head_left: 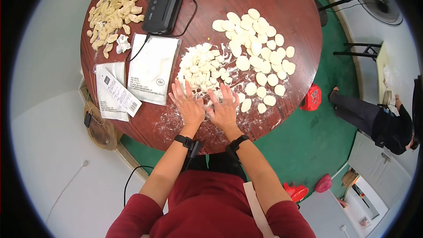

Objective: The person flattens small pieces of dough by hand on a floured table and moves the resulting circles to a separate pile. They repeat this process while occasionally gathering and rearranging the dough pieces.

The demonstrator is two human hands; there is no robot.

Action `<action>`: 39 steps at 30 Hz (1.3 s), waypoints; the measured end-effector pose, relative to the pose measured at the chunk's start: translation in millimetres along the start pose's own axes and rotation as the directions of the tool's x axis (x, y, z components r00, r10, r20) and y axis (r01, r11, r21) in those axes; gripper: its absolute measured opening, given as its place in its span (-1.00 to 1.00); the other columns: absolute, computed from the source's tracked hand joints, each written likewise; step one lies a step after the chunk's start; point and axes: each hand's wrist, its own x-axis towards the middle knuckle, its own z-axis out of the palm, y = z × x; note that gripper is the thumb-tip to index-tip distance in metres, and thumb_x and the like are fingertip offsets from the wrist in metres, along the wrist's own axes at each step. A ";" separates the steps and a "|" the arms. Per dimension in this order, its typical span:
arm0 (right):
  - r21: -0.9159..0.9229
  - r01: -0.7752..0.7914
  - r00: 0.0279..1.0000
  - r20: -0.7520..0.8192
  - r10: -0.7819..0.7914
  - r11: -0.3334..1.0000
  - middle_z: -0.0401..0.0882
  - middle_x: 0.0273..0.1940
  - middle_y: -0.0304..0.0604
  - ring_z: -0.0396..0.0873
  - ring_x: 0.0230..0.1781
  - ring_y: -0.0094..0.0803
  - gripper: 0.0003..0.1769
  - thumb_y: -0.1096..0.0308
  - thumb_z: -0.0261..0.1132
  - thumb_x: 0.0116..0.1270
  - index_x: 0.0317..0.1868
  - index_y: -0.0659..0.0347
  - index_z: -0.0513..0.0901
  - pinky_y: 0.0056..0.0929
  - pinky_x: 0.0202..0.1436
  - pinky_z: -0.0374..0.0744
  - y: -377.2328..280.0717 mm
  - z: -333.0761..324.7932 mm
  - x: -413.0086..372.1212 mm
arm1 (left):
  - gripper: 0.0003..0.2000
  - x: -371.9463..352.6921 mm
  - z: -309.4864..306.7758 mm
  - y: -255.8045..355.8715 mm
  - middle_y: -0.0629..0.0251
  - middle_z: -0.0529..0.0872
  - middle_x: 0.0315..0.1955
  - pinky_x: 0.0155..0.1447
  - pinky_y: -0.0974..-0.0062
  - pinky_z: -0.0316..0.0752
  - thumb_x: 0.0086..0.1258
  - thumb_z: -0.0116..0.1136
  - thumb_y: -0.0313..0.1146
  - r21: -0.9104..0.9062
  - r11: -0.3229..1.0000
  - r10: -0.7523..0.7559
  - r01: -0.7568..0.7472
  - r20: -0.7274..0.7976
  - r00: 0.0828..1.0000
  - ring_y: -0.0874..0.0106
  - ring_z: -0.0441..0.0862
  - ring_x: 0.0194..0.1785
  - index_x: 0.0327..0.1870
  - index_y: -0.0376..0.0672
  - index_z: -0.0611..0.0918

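Note:
My left hand (190,106) lies palm down on the floured front part of the table, fingers spread, at the near edge of a heap of small dough pieces (200,67). Beside it, my right hand (224,109) is also palm down with its fingers apart. The two thumbs point toward each other with a small gap. Whether any dough lies under the palms is hidden. To the right of the heap spread many flat, pale dough rounds (243,63), some overlapping. Loose flour (169,119) dusts the wood around both hands.
On the round red-brown table (282,0) are shaped dough pieces (115,11), a black appliance (162,6) with a cord, and plastic packets (152,70). A red stool (312,97) stands by the right edge. Another person (374,117) stands farther right, near a fan (378,0).

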 end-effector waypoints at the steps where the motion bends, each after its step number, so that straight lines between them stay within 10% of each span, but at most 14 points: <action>1: 0.095 -0.049 0.999 -0.014 0.051 0.994 0.18 0.56 0.09 0.12 0.60 0.05 -0.28 -0.08 0.25 0.43 0.57 -0.28 0.37 0.31 0.54 0.00 2.6 -2.1 0.1 | -0.33 -0.3 -1.5 0.0 -0.17 -0.01 0.64 0.64 -0.34 -0.27 0.69 -0.33 0.07 -0.028 0.999 -0.018 0.017 -0.031 0.999 -0.20 -0.13 0.69 0.65 -0.19 0.11; 7: 0.432 -0.119 0.937 -0.250 0.245 0.894 0.54 0.07 0.07 0.45 0.06 0.01 -0.64 0.30 0.16 0.41 0.15 0.26 0.60 -0.02 0.26 0.34 15.8 -4.4 -7.3 | -0.37 -5.5 -16.4 -11.3 -0.18 0.31 0.43 0.57 -0.15 -0.04 0.72 -0.40 0.00 -0.358 0.934 -0.054 -0.024 -0.206 0.977 -0.09 0.18 0.50 0.49 -0.42 0.32; 10: 0.733 -0.260 0.821 -0.175 0.544 0.628 0.61 -0.23 -0.01 0.55 -0.25 -0.09 -0.72 0.36 0.04 0.59 -0.14 0.32 0.66 -0.24 -0.12 0.50 15.0 -8.2 -3.8 | -0.55 -7.3 -30.8 -15.6 -0.05 0.53 0.21 0.44 -0.02 0.18 0.71 -0.24 -0.16 -0.343 0.939 -0.055 -0.029 -0.232 0.971 0.01 0.37 0.30 0.31 -0.35 0.52; 14: 0.657 -0.484 0.814 0.096 0.573 0.578 0.64 -0.31 -0.05 0.58 -0.31 -0.11 -0.76 0.35 0.14 0.59 -0.17 0.31 0.68 -0.28 -0.18 0.52 19.6 -51.2 2.2 | -0.82 -7.5 -55.3 -24.4 0.11 0.68 -0.06 0.22 0.13 0.42 0.53 0.13 -0.48 -0.461 0.887 0.001 -0.027 -0.056 0.998 0.08 0.56 0.07 0.07 -0.21 0.65; 20: 0.257 -0.201 0.976 0.132 0.172 0.945 0.60 -0.21 -0.07 0.59 -0.14 -0.02 -0.78 0.32 0.49 0.30 -0.16 0.19 0.64 -0.06 -0.07 0.52 20.3 -71.4 -38.6 | -0.70 -28.9 -79.7 -43.4 0.19 0.69 -0.17 0.16 0.11 0.41 0.34 0.37 -0.41 -0.318 0.947 0.066 0.053 0.352 0.934 0.07 0.58 0.04 0.08 -0.12 0.65; 26: 0.336 -0.245 0.965 0.174 0.196 0.909 0.56 -0.23 -0.10 0.55 -0.11 -0.03 -0.62 0.51 0.54 0.13 -0.07 0.16 0.59 -0.12 -0.09 0.50 9.2 -60.7 -56.5 | -0.75 -30.8 -75.7 -37.8 0.13 0.67 -0.20 0.12 0.15 0.47 0.28 0.43 -0.46 -0.303 0.952 0.122 -0.036 0.269 0.955 0.10 0.61 0.01 -0.07 -0.18 0.64; 28: 0.447 -0.483 0.869 0.353 0.348 0.753 0.57 -0.25 -0.12 0.54 -0.15 -0.06 -0.69 0.52 0.51 0.15 -0.11 0.17 0.62 -0.15 -0.10 0.50 2.9 -65.2 -49.2 | -0.77 -26.2 -80.9 -33.7 0.13 0.67 -0.21 0.10 0.16 0.49 0.26 0.43 -0.50 -0.358 0.934 0.123 -0.020 0.269 0.955 0.10 0.62 0.00 -0.10 -0.19 0.64; 31: 0.391 -0.292 0.956 0.117 0.268 0.873 0.61 -0.25 -0.16 0.53 -0.16 -0.09 -0.77 0.54 0.47 0.17 -0.17 0.16 0.66 -0.14 -0.09 0.49 7.0 -66.0 -28.9 | -0.76 -20.5 -87.9 -22.8 0.14 0.69 -0.22 0.05 0.21 0.54 0.21 0.43 -0.56 -0.397 0.842 -0.081 0.366 0.578 0.812 0.09 0.64 -0.03 -0.12 -0.18 0.67; 34: 0.273 -0.119 0.979 -0.126 0.158 0.955 0.63 -0.21 -0.18 0.56 -0.13 -0.13 -0.83 0.53 0.45 0.19 -0.22 0.15 0.69 -0.15 -0.05 0.49 6.5 -68.5 0.8 | -0.76 -12.4 -82.4 -8.6 0.17 0.70 -0.22 0.01 0.23 0.56 0.19 0.42 -0.60 -0.459 0.862 -0.038 0.216 0.366 0.930 0.11 0.66 -0.07 -0.13 -0.18 0.70; 36: 0.277 -0.062 0.977 -0.181 0.115 0.959 0.64 -0.17 -0.22 0.58 -0.07 -0.17 -0.80 0.52 0.46 0.18 -0.18 0.14 0.70 -0.15 0.02 0.49 5.5 -60.7 13.5 | -0.75 -1.1 -74.1 -0.6 0.21 0.70 -0.22 0.02 0.22 0.56 0.18 0.39 -0.62 -0.363 0.904 0.245 -0.227 0.004 0.970 0.14 0.65 -0.07 -0.12 -0.16 0.72; 39: 0.120 0.155 0.957 -0.265 -0.119 0.981 0.64 -0.11 -0.25 0.59 0.03 -0.17 -0.78 0.49 0.43 0.20 -0.13 0.13 0.73 -0.14 0.11 0.49 8.3 -45.4 22.9 | -0.76 5.1 -58.8 6.8 0.26 0.68 -0.21 0.02 0.21 0.56 0.17 0.39 -0.62 -0.328 0.889 0.329 -0.318 -0.025 0.944 0.14 0.65 -0.07 -0.16 -0.13 0.72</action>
